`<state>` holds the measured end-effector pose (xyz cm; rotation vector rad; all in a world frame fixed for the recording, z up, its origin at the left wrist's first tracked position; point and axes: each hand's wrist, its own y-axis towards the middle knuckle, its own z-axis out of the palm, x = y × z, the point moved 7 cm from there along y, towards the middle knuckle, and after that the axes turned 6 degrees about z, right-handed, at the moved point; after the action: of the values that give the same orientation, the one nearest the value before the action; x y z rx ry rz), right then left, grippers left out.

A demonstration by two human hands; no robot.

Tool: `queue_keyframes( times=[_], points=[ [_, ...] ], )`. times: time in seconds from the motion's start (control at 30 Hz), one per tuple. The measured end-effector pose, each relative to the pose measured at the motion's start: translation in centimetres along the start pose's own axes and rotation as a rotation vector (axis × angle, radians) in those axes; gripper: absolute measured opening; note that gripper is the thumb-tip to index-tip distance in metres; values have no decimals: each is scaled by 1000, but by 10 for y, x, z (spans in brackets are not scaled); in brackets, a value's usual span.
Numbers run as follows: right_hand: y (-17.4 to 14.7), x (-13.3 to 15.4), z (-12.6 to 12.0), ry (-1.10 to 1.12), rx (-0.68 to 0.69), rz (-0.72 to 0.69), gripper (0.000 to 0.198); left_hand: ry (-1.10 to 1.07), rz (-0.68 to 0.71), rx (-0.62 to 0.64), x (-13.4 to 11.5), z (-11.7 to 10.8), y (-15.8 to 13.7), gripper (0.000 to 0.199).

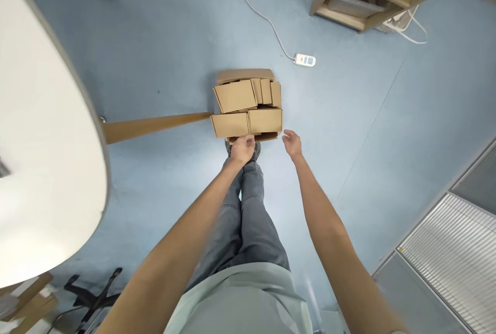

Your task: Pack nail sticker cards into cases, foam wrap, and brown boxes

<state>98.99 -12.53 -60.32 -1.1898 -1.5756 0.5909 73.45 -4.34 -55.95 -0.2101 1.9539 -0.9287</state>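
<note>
On the blue floor in front of my shoes stands an open cardboard carton [248, 74] packed with several smaller brown cardboard boxes [235, 96]. Two of them, a left box [230, 125] and a right box [265, 120], lie side by side near its front. My left hand [243, 149] is at the carton's near edge with loosely curled fingers and a gap by the thumb; whether it touches the cardboard is unclear. Just off the carton's near right corner is my right hand [292, 143], fingers bent and apart, holding nothing.
A white table [46, 132] fills the left side, its wooden leg [155, 126] reaching toward the carton. Beyond the carton lies a white power strip [305, 60] with its cable [251, 5]. A wooden shelf [337, 16] stands at the upper right, and a black chair base [93, 298] at the lower left.
</note>
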Motion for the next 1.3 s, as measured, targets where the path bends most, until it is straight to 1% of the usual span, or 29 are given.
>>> queue_keyframes(
  times=[0.07,0.17,0.27,0.33,0.43,0.53,0.63,0.7,0.8,0.93,1.07,1.17,1.3],
  points=[
    [-28,10,-9,11,-13,3,37,18,-8,3,-15,-14,-25,18],
    [-79,33,-19,55,-1,-16,32,-3,-17,-11,-43,-38,-68,20],
    [-136,63,-26,87,32,-86,38,-44,-2,-11,-75,-64,-114,24],
    [-175,83,-30,103,57,-127,46,-82,63,-20,-101,-84,-147,24],
    [-233,112,-34,143,108,-162,60,-162,171,-45,-143,-120,-198,25],
    [-291,145,-33,145,161,-214,65,-214,261,-98,-181,-161,-252,33],
    [-349,180,-26,139,207,-299,67,-244,329,-137,-207,-198,-302,38],
    [-387,201,-15,129,231,-361,69,-278,357,-146,-214,-220,-332,40],
    [-443,228,12,102,284,-460,71,-341,387,-181,-208,-256,-373,44],
    [-512,251,63,63,346,-568,71,-429,428,-256,-179,-312,-426,47],
    [-576,267,126,8,388,-667,70,-549,467,-373,-135,-374,-479,47],
    [-621,273,179,-40,458,-723,65,-640,470,-485,-97,-419,-516,45],
    [-673,272,249,-115,554,-755,60,-733,445,-613,-46,-469,-560,45]
  ],
)
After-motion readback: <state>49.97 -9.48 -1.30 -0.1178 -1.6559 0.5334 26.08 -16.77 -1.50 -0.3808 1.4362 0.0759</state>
